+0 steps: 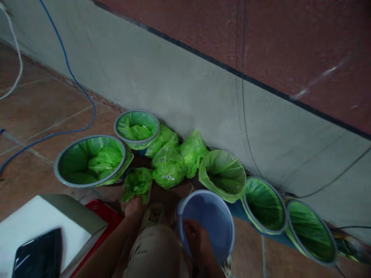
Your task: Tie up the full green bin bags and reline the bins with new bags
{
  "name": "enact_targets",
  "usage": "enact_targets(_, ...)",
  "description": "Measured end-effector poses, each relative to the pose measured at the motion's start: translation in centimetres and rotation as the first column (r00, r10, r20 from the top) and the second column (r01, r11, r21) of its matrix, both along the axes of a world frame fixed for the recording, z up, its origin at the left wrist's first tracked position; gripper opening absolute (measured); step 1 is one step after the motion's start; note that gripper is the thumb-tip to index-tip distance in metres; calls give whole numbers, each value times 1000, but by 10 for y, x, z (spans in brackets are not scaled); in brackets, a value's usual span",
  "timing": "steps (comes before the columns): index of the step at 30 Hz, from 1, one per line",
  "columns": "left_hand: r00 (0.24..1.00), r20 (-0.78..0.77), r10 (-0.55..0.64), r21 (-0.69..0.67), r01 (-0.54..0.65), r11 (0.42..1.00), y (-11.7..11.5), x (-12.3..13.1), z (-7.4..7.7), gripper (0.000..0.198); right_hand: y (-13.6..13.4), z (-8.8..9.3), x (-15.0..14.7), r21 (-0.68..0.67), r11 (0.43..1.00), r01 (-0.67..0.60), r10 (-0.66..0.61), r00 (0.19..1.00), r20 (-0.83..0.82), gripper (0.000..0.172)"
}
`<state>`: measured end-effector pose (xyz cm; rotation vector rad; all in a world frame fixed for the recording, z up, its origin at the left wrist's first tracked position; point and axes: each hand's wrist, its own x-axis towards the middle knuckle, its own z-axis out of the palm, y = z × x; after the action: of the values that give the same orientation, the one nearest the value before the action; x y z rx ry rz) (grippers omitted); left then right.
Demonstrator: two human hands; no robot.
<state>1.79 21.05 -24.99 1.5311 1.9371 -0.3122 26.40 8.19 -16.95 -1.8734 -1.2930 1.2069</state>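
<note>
My left hand (135,208) is at the near edge of a small container (148,193) lined with a green bag (138,182); its fingers are hidden in the bag. Over the opening of a blue-grey bucket (216,216) is my right hand (197,237), with fingers curled together; whatever they hold, if anything, is too dark to make out. The bucket has no liner, and its inside looks bare where it shows. Behind the two hands, tied green bags (169,170) lie on the floor against the wall.
Green-lined bins stand at the left (59,170), back (116,125) and right (282,227). A white box (43,220) with a dark phone (39,255) is at the near left, beside a red object (101,212). A blue cable (65,58) crosses the floor.
</note>
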Motion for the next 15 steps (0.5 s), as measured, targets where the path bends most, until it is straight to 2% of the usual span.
enact_targets(2,1000,-3,-27,-29,27,999,-3,-3,7,39,-4,6,-2,2,1000,-8,8,1000,8,33)
enact_targets(4,1000,-17,8,-4,-8,1000,0,-4,22,36,-5,13,-1,24,1000,0,0,1000,-4,33)
enact_targets(8,994,0,111,223,-108,969,7,-5,59,42,6,27,0,68,997,29,-26,999,-42,33)
enact_targets(11,992,84,91,384,-116,916,9,-9,79,38,29,30,-5,86,996,-29,30,999,-18,31)
enact_targets(13,986,135,100,412,-148,899,6,-14,88,34,50,29,-16,102,990,-102,98,994,37,30)
enact_targets(15,967,202,155,393,-225,891,2,-17,98,34,73,28,-33,93,975,-201,191,975,112,41)
